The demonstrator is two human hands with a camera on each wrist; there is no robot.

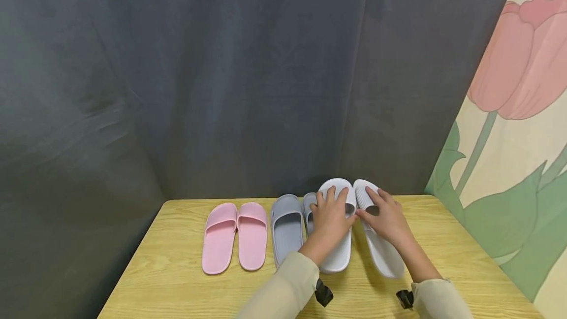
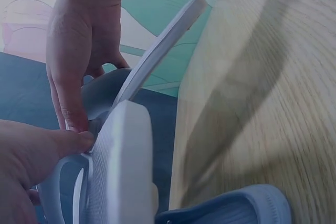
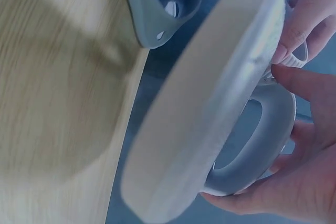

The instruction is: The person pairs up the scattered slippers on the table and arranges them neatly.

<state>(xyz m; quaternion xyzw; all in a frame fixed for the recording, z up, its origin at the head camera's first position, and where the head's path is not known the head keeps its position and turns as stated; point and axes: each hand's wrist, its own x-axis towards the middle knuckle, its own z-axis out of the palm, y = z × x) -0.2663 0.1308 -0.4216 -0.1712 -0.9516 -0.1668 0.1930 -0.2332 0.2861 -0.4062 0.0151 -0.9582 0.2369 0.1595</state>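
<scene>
A pair of white slippers is lifted off the wooden table, toes toward the back. My left hand (image 1: pixel 330 218) grips the left white slipper (image 1: pixel 338 255) by its strap, and my right hand (image 1: pixel 387 218) holds the right white slipper (image 1: pixel 384 255) at its strap. The thumbs meet between the two straps, as the left wrist view also shows. Both soles (image 2: pixel 131 156) hang tilted, with a gap below them. The right slipper's underside (image 3: pixel 194 103) faces the table in the right wrist view. Beneath my left hand, one grey slipper (image 1: pixel 308 203) is partly hidden.
The other grey slipper (image 1: pixel 288 238) lies left of my left hand. Farther left, a pair of pink slippers (image 1: pixel 252 245) rests on the wooden table (image 1: pixel 164 270). A dark curtain (image 1: pixel 248 87) hangs behind the table, and a tulip-painted wall (image 1: pixel 509 171) stands at the right.
</scene>
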